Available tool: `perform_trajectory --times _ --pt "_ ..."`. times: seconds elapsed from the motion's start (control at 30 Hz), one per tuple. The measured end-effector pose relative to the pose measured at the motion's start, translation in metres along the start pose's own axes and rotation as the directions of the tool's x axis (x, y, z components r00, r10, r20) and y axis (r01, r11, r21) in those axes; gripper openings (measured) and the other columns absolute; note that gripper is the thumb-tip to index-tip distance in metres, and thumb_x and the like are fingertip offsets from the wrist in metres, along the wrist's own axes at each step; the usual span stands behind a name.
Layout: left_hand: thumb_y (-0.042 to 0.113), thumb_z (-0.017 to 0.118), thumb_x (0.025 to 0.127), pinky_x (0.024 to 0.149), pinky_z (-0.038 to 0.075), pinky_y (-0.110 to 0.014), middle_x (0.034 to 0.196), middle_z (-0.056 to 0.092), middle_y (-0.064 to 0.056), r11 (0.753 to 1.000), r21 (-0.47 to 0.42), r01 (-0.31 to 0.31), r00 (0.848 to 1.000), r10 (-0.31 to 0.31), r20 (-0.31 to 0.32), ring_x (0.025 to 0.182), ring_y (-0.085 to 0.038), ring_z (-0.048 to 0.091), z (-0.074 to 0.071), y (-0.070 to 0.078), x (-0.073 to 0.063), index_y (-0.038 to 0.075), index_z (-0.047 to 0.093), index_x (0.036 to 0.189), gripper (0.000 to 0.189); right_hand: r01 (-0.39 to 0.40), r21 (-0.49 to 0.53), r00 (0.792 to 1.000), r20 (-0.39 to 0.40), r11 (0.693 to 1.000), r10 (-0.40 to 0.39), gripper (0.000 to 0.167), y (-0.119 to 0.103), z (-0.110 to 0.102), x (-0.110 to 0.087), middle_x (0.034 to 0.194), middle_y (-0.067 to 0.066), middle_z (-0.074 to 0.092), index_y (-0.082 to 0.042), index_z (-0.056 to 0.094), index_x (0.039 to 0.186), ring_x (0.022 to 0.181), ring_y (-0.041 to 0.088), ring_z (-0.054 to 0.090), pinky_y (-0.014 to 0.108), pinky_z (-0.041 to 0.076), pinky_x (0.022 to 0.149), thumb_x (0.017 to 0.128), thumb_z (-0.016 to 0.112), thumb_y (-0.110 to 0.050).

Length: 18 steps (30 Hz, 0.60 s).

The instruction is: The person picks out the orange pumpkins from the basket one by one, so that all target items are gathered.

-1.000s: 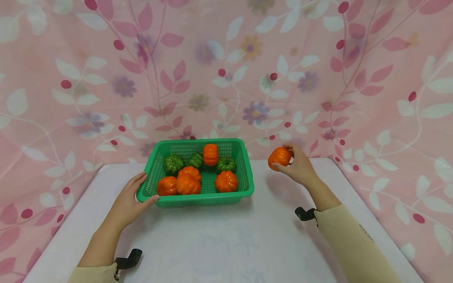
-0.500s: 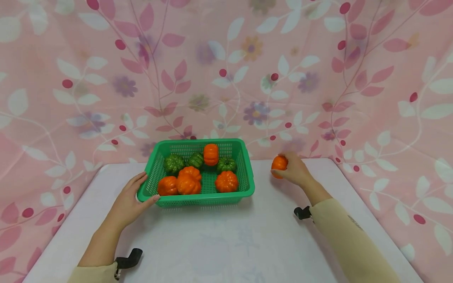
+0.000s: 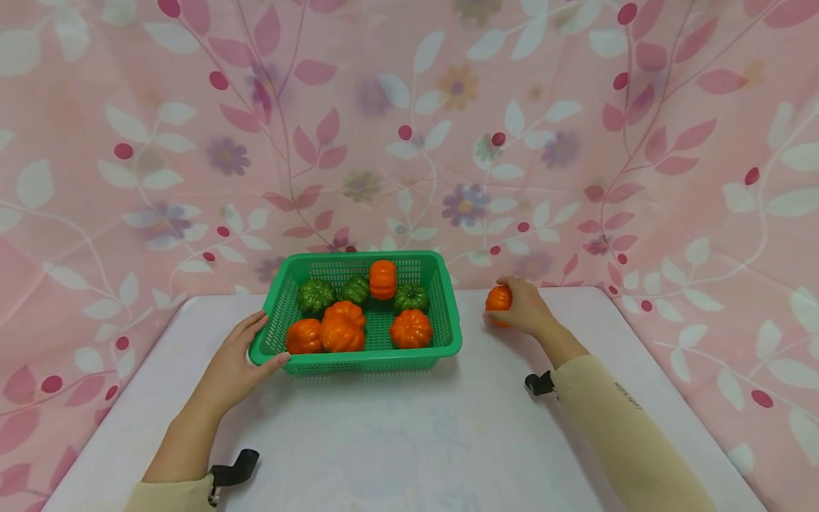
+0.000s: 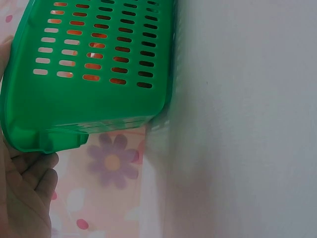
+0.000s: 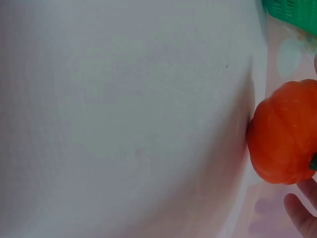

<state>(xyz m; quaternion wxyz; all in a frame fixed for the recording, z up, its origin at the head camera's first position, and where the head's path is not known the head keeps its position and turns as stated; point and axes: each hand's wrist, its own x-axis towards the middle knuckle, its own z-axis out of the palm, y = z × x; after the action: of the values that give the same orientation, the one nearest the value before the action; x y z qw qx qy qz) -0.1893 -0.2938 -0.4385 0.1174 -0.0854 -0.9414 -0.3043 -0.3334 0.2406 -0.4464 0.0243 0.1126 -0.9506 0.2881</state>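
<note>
On the counter (image 3: 384, 441), far right: one orange pumpkin (image 3: 498, 304), ribbed, touching the surface, near the basket (image 3: 371, 360) but apart from it. Right hand (image 3: 527, 309): fingers parted to the pumpkin's width and bent round it, thumb at the near side; how firmly they press, cannot tell.

Left hand (image 3: 233, 366): thumb over the near rim at the basket's left corner, other fingers bent at the left rim, holding it.

Basket: green, slotted, upright. Contents: three green pumpkins (image 3: 316, 297) across the far half; one orange piece (image 3: 383, 279) at the far wall; three orange pieces (image 3: 342, 333) clustered near left; one (image 3: 411, 329) near right.

Backdrop: pink leaf-print cloth (image 3: 409, 107).
</note>
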Motion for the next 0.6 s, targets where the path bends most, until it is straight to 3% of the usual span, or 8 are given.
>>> perform_trajectory --times 0.23,0.4,0.6 --pt "0.05 0.074 0.088 0.105 0.031 -0.072 0.159 0.031 -0.017 1.0 0.008 0.01 1.0 -0.01 0.005 0.141 -0.047 0.03 -0.0016 0.001 -0.0001 0.0 0.035 0.153 0.091 -0.007 0.001 0.999 0.038 1.0 0.007 0.082 0.0035 -0.0021 -0.0029 0.141 0.017 0.045 -0.006 0.044 0.146 0.127 0.039 0.039 0.059 0.045 0.101 0.081 0.083 -0.039" --pt "0.05 0.074 0.088 0.105 0.031 -0.073 0.159 0.03 -0.017 1.0 0.008 0.012 1.0 -0.012 0.009 0.141 -0.047 0.03 -0.0025 0.0013 -0.0007 0.0 0.035 0.154 0.091 0.001 0.006 0.998 0.062 1.0 -0.002 0.088 0.0062 -0.0031 -0.0029 0.145 0.017 0.041 -0.008 0.039 0.151 0.13 0.041 0.037 0.063 0.041 0.104 0.079 0.085 -0.03" --pt "0.048 0.074 0.088 0.105 0.031 -0.072 0.16 0.029 -0.018 1.0 0.011 0.015 1.0 -0.015 0.018 0.141 -0.047 0.03 -0.0016 0.0009 -0.0003 0.0 0.034 0.154 0.091 -0.054 0.139 0.997 0.054 0.989 0.047 0.085 0.008 0.0023 0.0003 0.144 0.017 0.044 -0.008 0.038 0.148 0.13 0.04 0.042 0.061 0.039 0.108 0.079 0.086 -0.022"
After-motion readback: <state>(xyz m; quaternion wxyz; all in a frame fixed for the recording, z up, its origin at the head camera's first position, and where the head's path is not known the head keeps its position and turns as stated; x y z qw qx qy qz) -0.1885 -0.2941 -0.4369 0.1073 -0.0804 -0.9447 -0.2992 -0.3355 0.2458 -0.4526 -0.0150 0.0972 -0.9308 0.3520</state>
